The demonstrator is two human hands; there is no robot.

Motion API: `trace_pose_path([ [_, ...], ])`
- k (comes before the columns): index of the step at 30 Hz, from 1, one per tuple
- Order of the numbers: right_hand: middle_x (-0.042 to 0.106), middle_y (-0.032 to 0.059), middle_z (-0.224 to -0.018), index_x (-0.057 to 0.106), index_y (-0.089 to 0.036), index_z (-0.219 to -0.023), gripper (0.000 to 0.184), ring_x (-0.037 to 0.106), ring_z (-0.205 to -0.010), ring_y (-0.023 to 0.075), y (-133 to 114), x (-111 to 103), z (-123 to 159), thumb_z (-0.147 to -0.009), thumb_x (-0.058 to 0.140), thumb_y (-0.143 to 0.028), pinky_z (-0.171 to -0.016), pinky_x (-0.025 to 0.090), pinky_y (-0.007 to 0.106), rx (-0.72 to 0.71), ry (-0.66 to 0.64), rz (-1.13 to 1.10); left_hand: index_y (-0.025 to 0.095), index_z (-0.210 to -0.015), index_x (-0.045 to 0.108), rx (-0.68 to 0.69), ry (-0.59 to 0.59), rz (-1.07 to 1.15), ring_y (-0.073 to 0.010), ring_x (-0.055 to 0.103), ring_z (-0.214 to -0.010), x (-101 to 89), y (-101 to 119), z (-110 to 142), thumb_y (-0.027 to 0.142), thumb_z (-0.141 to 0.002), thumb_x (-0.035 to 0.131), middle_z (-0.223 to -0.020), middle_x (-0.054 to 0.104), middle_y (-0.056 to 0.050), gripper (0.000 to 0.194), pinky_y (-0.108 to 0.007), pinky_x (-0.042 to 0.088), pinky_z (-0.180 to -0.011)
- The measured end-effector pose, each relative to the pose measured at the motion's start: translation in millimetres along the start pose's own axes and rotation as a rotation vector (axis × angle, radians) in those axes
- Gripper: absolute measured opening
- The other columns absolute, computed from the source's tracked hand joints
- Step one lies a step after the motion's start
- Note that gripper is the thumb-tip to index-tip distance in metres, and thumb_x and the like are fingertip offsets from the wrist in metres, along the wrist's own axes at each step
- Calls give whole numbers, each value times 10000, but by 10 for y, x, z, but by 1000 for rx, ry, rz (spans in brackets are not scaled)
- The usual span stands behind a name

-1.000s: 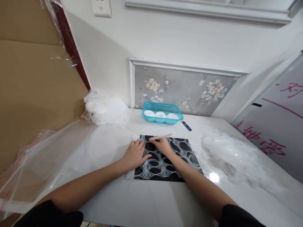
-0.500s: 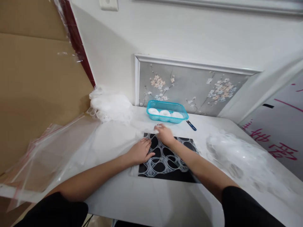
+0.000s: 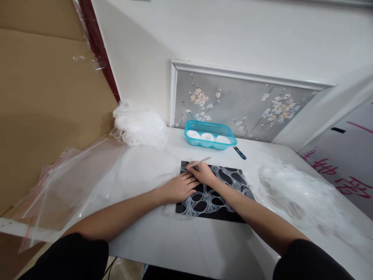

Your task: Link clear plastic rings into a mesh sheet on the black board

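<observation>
My left hand (image 3: 180,188) lies flat, fingers stretched out, on the left part of a white looped lace piece (image 3: 201,204) spread over a black sheet (image 3: 224,219). Between the closed fingers of my right hand (image 3: 203,172) is a thin pale stick-shaped tool (image 3: 205,159), its upper end pointing right; its exact kind is too small to tell. The right hand rests over the far left part of the lace, just beyond the left fingertips. What lies under the tool's tip is hidden by the fingers.
Behind the sheet stand a turquoise basket (image 3: 210,146) with several white rolls and dark blue thread snips (image 3: 239,153). White netting is heaped at back left (image 3: 141,126) and right (image 3: 303,202). Clear plastic bags (image 3: 78,175) lie left, beside a large cardboard (image 3: 52,97).
My right hand has come down and slightly nearer to my left hand, and the stick-shaped tool now shows clearly. My left hand still lies flat on the lace. The view has shifted slightly.
</observation>
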State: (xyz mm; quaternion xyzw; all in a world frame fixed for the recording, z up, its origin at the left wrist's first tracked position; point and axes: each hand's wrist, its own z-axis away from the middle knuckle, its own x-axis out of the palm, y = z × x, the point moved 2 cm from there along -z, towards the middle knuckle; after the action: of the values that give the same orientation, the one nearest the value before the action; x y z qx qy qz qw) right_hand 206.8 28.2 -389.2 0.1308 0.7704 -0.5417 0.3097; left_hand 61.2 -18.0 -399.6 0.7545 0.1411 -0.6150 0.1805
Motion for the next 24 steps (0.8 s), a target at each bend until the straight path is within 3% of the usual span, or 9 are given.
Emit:
trace_pose_path([
  [6, 726, 59, -865, 704, -167, -862, 273, 675, -835, 223, 163, 36, 8, -854, 535, -382, -774, 510, 321, 27, -5, -145, 134, -1320, 497, -31, 1, -35, -251, 380, -1325, 36, 16, -11, 347, -978, 372, -1350, 522, -88, 421, -424, 256, -1120],
  [12, 734, 58, -864, 718, -176, -859, 246, 678, -848, 233, 145, 32, 37, -840, 558, -362, -794, 507, 334, 77, 3, -143, 142, -1334, 469, -52, -15, -51, -241, 381, -1329, 30, 52, -13, 347, -985, 331, -1368, 499, -108, 427, -419, 271, -1114],
  [20, 734, 64, -876, 721, -178, -866, 257, 680, -849, 237, 148, 33, 30, -842, 565, -380, -776, 503, 329, 71, 5, -142, 46, -1309, 477, -238, 2, -171, -330, 461, -1256, 21, 161, 5, 389, -954, 411, -1347, 472, -242, 498, -431, 336, -1069],
  [24, 733, 63, -908, 723, -181, -856, 260, 676, -887, 237, 143, 34, 21, -847, 559, -383, -807, 496, 329, 52, 0, -137, 57, -1310, 472, -300, -24, -162, -325, 469, -1251, 22, 160, 8, 443, -948, 407, -1344, 483, -228, 534, -439, 348, -1065],
])
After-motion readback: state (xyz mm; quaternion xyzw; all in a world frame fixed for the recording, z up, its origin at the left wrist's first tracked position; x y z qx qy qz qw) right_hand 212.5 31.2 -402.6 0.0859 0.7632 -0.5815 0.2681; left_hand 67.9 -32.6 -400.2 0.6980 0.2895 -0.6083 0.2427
